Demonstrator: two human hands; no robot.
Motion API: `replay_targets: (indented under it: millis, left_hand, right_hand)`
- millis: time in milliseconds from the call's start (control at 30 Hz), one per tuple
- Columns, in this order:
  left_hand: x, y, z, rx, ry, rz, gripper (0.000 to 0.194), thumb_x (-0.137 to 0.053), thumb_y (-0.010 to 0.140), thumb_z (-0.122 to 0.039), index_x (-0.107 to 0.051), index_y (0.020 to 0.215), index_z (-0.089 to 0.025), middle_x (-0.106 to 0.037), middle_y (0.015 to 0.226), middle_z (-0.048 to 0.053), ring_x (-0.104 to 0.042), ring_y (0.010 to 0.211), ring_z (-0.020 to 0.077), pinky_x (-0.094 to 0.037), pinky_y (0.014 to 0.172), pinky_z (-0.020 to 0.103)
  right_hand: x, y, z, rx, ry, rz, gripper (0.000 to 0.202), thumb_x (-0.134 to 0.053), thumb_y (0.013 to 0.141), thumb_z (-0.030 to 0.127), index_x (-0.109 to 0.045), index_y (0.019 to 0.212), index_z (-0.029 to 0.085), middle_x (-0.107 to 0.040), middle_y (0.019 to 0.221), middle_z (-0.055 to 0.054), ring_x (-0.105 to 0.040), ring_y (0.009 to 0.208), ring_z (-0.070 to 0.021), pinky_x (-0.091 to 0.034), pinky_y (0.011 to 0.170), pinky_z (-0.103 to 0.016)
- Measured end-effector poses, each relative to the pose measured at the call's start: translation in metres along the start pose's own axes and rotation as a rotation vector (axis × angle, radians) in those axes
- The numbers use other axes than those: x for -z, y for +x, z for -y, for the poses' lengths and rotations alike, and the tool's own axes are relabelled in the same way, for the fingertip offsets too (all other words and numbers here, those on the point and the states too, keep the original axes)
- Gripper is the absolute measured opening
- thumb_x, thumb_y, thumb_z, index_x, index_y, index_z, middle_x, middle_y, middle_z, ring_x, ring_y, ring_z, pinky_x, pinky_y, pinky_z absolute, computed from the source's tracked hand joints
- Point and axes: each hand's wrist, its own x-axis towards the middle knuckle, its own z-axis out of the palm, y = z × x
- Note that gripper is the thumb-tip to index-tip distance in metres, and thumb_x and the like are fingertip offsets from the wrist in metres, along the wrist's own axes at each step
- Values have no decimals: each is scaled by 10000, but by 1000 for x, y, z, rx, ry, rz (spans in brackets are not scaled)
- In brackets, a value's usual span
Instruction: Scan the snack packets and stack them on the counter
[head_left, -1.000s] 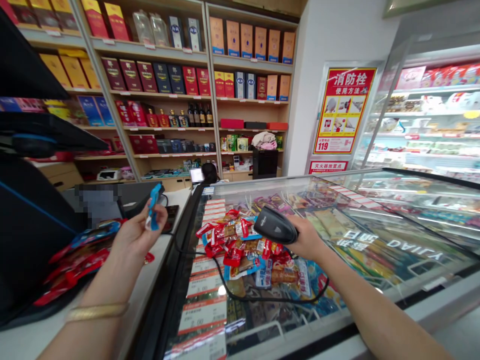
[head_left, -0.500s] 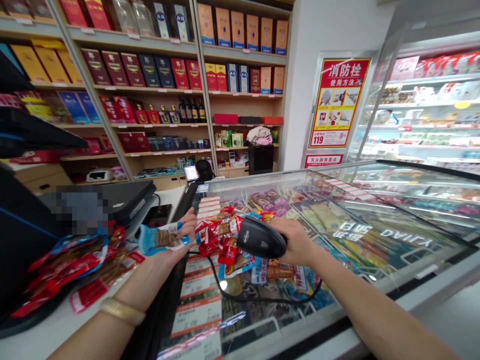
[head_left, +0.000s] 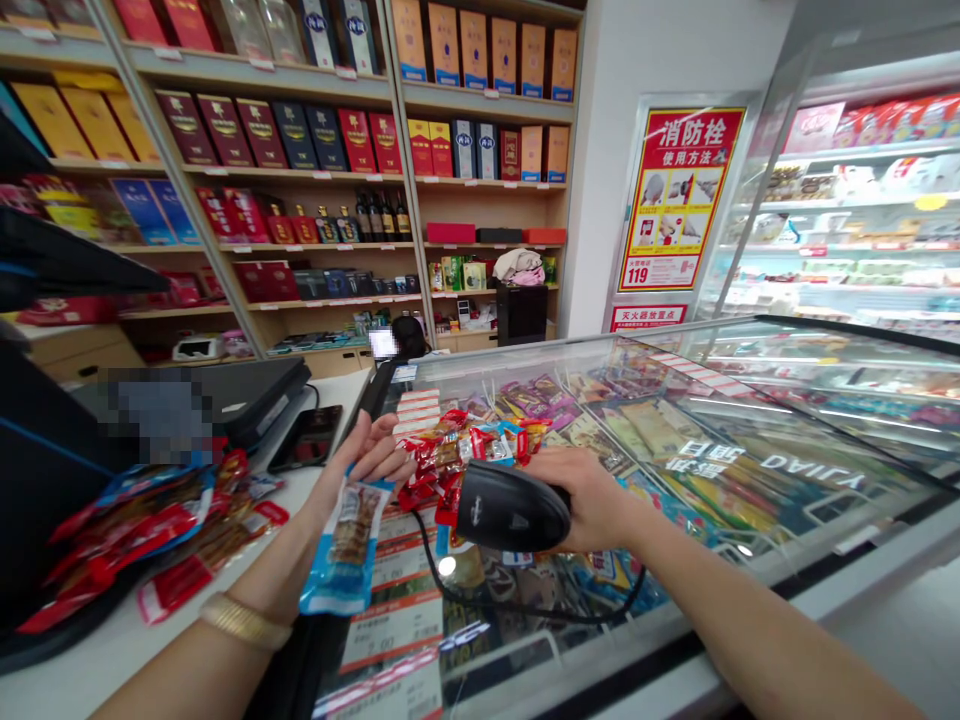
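Blue packet: a small, flat, clear-windowed wrapper (head_left: 349, 545) with a bright blue lower end and a pale upper edge; the brown food shows through its middle. It hangs slightly tilted at lower left of centre; its print is too small to read.
Left hand: at left of centre (head_left: 367, 450), fingers loosely curled, pinching the packet's upper end; the exact contact is partly hidden.
Right hand: at centre right (head_left: 589, 495), fingers wrapped around the handle of the scanner (head_left: 514, 508), which is black and rounded, its head toward the left; a small pale logo on it is illegible.
Cord: a black line (head_left: 450, 597) looping below the scanner.
Packet pile: red, blue and clear wrappers (head_left: 442, 455) heaped on the glass-topped case (head_left: 795, 440), partly behind the scanner.
Second pile: similar packets (head_left: 142, 530) on the white surface (head_left: 45, 690) at lower left.
Price labels: orange-and-white strips (head_left: 386, 640) at lower centre, one reading "2.00".
Poster: red and yellow (head_left: 681, 200), upper right, reading "消防栓 使用方法" and "119".
Lower sign: red (head_left: 649, 318), reading "灭火器放置点".
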Motion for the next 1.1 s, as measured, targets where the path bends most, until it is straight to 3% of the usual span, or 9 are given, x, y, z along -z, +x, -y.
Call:
replay_targets:
  millis: [133,333,500,767,933,1100]
  left_hand:
    - [3,-4,5,-41,81,52,417,-496,939,-496,-684,817,-145,-199,363,-105,-242,353,55,-362,489,206]
    - [-3,-5,13,-40,67,-25,423,-512,921,-531,-687,796,-167,-197,363,-93,-275,371,65,-358,500,223]
    - [-2,-3,15,-42,74,-40,418,-537,906,-531,-691,797,-159,-179,360,-98,-272,367,66,-372,496,221]
    - [0,-2,15,-32,96,38,438,-524,909,-527,-707,840,-135,-184,361,-102,-259,368,66,-379,482,215]
    - [4,0,15,-9,83,15,414,-539,908,-514,-694,847,-135,-173,368,-107,-253,360,64,-379,474,214]
    - [0,11,8,11,142,-37,334,-564,918,-444,-667,857,-132,-195,384,-107,-245,345,56,-295,395,169]
  right_hand:
    - [3,3,9,-71,83,68,212,-680,737,304,-671,927,211,-706,826,-36,-634,750,-172,-481,727,-265]
    - [-1,6,22,-112,166,133,82,-636,743,272,-628,800,213,-679,757,-13,-615,698,-152,-468,673,-230]
    - [-6,6,22,-109,126,154,93,-659,689,240,-606,758,207,-655,722,1,-604,674,-148,-453,641,-223]
    - [-7,6,23,-152,123,174,119,-664,704,256,-632,806,205,-677,748,-11,-613,686,-154,-465,661,-229]
    - [-3,6,18,-147,159,87,145,-665,711,283,-644,831,204,-683,765,-16,-611,698,-159,-472,678,-236]
    - [17,0,-14,-284,89,-172,206,-627,731,279,-673,911,190,-704,775,-17,-617,677,-171,-476,656,-249]
